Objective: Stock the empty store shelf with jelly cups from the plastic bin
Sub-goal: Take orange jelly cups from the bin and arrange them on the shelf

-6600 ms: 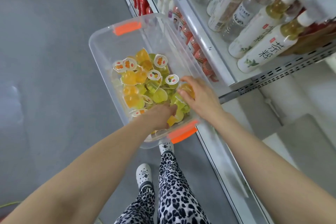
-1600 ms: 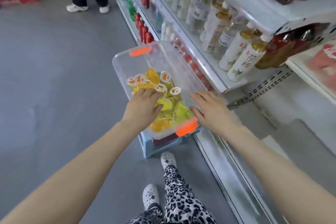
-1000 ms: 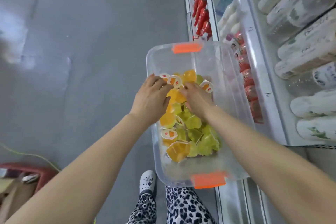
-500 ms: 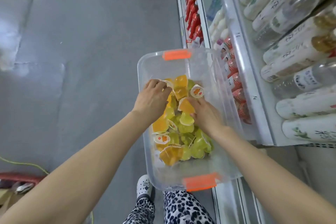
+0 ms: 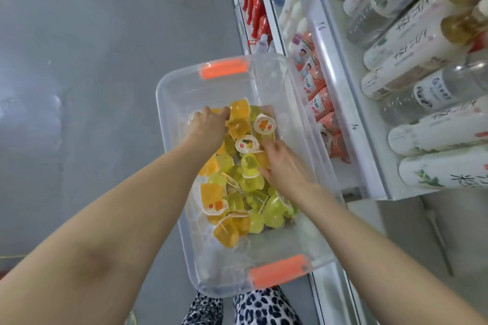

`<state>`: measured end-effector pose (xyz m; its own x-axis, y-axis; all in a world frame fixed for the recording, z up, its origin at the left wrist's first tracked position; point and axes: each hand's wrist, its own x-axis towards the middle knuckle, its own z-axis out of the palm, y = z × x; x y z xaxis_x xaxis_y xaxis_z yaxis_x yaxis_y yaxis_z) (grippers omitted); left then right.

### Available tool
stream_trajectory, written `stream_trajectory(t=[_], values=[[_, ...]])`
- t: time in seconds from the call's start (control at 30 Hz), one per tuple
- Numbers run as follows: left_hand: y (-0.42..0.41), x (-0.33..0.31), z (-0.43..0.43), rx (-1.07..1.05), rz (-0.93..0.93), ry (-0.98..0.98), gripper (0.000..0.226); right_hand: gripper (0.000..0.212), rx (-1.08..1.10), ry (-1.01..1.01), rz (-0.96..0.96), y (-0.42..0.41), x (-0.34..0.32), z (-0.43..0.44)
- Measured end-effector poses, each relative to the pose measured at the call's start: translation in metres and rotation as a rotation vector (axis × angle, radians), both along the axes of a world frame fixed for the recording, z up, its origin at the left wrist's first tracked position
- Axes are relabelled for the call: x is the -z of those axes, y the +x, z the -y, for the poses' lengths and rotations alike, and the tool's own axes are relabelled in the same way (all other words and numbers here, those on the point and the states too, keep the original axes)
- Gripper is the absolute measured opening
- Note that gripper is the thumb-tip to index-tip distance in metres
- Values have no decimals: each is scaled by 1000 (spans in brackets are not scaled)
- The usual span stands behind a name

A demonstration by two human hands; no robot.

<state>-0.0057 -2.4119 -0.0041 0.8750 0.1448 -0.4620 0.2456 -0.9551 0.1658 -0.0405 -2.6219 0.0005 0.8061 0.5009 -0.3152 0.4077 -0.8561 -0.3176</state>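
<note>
Jelly cups (image 5: 245,182), small translucent plastic tubs in yellow-green and orange with white printed peel-off lids, are lying in a loose heap on the floor of the clear rectangular plastic bin (image 5: 169,113). They are tumbling every way: some lid up, some on their sides, some bottom up. The heap is covering the middle of the bin, and bare plastic is showing at the near and far ends by the two flat orange handles (image 5: 223,68).

The bin is standing close against the left edge of the white metal shelving (image 5: 351,103), presumably so that each handful needs only a short carry to the right. What is carrying it is hidden.

Both hands are working inside the bin at once, which I am judging to be gathering several cups per trip. The left hand (image 5: 208,126) is reaching to the far left of the heap, back upward, fingers curling down over orange cups, with a white lid edge showing beneath it; it is gripping them. The right hand (image 5: 282,163) is lying on the right side of the heap, fingers bending down among the cups; whether it is closing on one I cannot tell.

No jelly cups are showing on the shelving, where tall white labelled bottles (image 5: 427,42) are standing.
</note>
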Motion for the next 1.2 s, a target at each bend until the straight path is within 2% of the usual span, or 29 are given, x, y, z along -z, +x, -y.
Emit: stream_trajectory(t=[0.13,0.33,0.47,0.67,0.9,1.2], values=[[-6,-10,-2,33,-24,32,39,33,70,135,-7,0,4,-2],[-31,-40,-1,14,102,-41,29,28,99,174,123,-21,-9,0],[-57,-67,5,-12,195,-151,51,33,177,212,187,-41,-35,4],[-103,-104,16,179,322,-160,58,35,361,289,273,-80,-87,28],[-161,-148,48,385,481,-302,59,33,499,349,432,-147,-145,68],[-204,-206,125,647,596,-428,60,31,614,287,670,-238,-212,148]])
